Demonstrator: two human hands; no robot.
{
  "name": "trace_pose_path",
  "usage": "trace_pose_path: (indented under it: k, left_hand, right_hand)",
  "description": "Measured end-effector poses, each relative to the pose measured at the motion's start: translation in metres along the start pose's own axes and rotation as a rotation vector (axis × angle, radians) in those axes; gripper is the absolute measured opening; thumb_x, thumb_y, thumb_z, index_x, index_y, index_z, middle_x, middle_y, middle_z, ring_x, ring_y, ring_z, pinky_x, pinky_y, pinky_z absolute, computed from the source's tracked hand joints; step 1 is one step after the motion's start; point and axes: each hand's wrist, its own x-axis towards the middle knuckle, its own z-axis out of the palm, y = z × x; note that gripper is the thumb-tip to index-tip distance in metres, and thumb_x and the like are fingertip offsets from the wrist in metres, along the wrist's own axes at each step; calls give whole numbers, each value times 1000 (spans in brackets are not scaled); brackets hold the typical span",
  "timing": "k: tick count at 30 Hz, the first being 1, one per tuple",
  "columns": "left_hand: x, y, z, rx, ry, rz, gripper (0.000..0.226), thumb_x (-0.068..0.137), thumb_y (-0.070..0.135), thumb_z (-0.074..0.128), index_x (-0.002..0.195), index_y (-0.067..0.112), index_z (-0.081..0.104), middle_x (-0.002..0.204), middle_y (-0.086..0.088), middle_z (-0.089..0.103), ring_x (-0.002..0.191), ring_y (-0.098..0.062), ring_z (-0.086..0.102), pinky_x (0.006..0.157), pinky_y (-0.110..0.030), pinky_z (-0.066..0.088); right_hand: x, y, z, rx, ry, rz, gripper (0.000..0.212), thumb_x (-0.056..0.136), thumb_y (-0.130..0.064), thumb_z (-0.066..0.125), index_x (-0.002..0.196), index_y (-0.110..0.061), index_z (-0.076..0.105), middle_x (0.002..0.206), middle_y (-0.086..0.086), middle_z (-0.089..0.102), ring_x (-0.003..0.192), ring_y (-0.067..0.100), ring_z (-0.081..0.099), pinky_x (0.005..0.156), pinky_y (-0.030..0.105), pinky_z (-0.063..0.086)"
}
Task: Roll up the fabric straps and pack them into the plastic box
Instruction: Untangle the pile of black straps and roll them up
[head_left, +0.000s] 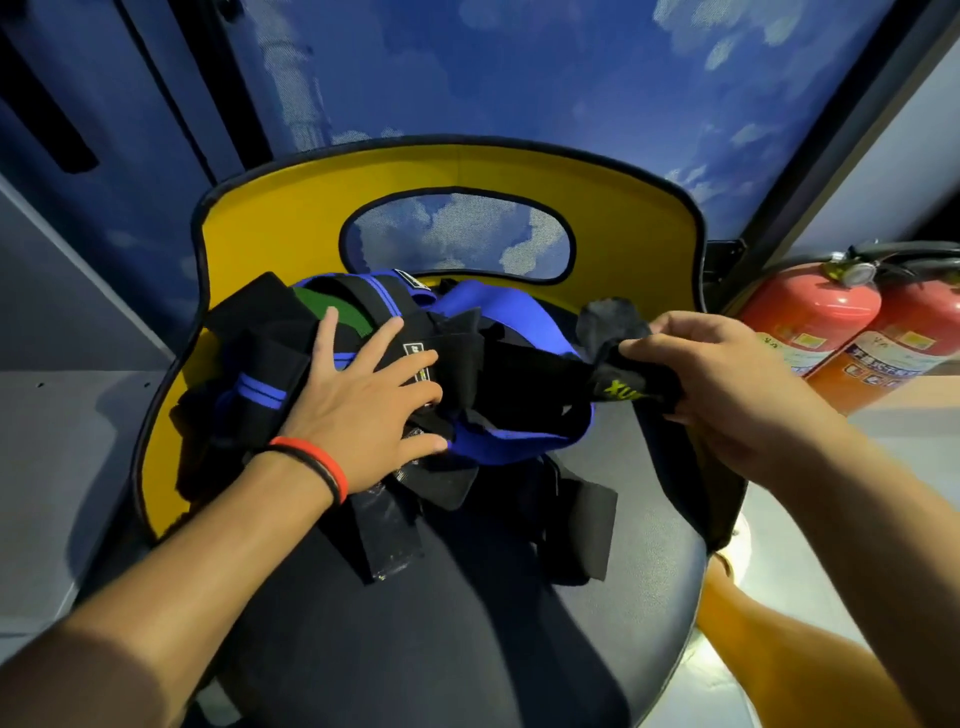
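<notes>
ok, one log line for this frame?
left hand: flat on strap pile | right hand: grips black strap | pile: on chair seat | plastic box: not in view

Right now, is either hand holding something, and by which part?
The right hand grips a black strap at its green-lettered end. The left hand only rests on the strap pile.

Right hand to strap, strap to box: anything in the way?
Nothing between them: the right hand grips the black strap. Its far end runs into the strap pile, which the left hand presses flat. No plastic box is in view, so that path cannot be judged.
</notes>
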Motion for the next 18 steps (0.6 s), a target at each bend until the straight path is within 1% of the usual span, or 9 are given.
trace_pose_path:
  k: [2, 4, 8, 10, 12, 14, 15, 17, 18]
  left_hand:
    - [4, 1, 2, 9, -6, -57, 58, 86, 80, 32, 127, 48, 58, 158, 17, 37, 155, -23, 8, 112, -73, -10]
    - [9, 5, 3, 15, -24, -84, 57, 87, 79, 34, 130, 48, 55, 160, 15, 32, 155, -23, 4, 111, -73, -12]
    - [13, 19, 2, -110, 56, 30, 49, 85, 70, 53, 124, 42, 62, 158, 14, 36, 155, -20, 5, 113, -71, -12]
    - [10, 29, 0, -254, 113, 109, 56, 79, 72, 55, 125, 40, 61, 156, 16, 38, 155, -15, 5, 115, -67, -14]
    - [7, 42, -8, -549, 161, 115, 63, 75, 74, 56, 127, 39, 60, 147, 27, 43, 152, -1, 10, 120, -55, -14]
    - [6, 55, -18, -900, 191, 62, 59, 74, 67, 64, 126, 39, 61, 133, 36, 50, 140, 16, 25, 125, -35, -2]
    - [6, 60, -23, -1097, 198, 27, 48, 77, 57, 72, 120, 38, 64, 127, 33, 58, 131, 18, 37, 123, -26, 12]
    - [9, 65, -33, -1471, 206, -60, 34, 83, 20, 80, 113, 28, 68, 113, 17, 73, 113, 4, 62, 102, -18, 43]
    - [11, 64, -37, -1582, 230, -111, 35, 84, 6, 77, 111, 25, 68, 107, 14, 76, 105, -1, 68, 92, -16, 49]
  right_hand:
    - [-7, -9, -13, 77, 7, 24, 12, 92, -8, 63, 84, -10, 55, 67, 7, 48, 58, 16, 43, 41, 18, 31]
    - [-10, -12, -21, 146, 35, 39, 20, 92, -7, 62, 75, -14, 52, 63, 3, 48, 55, 13, 44, 38, 17, 30]
    - [-9, 1, -6, 153, -28, 116, 27, 91, -11, 66, 71, -17, 49, 60, 2, 42, 52, 14, 36, 37, 19, 21]
    - [-9, 6, 8, 177, -109, 133, 32, 94, -15, 66, 69, -19, 46, 60, 0, 40, 51, 12, 35, 39, 19, 22]
    - [-8, 8, 21, 242, -168, 139, 31, 96, -18, 65, 71, -19, 47, 62, -1, 46, 53, 10, 41, 46, 19, 29]
    - [-7, 10, 31, 293, -179, 124, 21, 98, -16, 64, 81, -14, 51, 68, 1, 55, 59, 11, 49, 53, 22, 38]
    - [-6, 12, 35, 291, -170, 111, 16, 98, -15, 64, 87, -12, 53, 71, 3, 56, 59, 11, 49, 54, 22, 41]
    - [-4, 14, 38, 282, -159, 89, 8, 98, -13, 64, 94, -11, 57, 76, 6, 56, 58, 11, 49, 57, 21, 46]
    - [-3, 14, 39, 278, -158, 86, 3, 98, -11, 62, 96, -9, 61, 80, 7, 60, 60, 12, 53, 63, 22, 50]
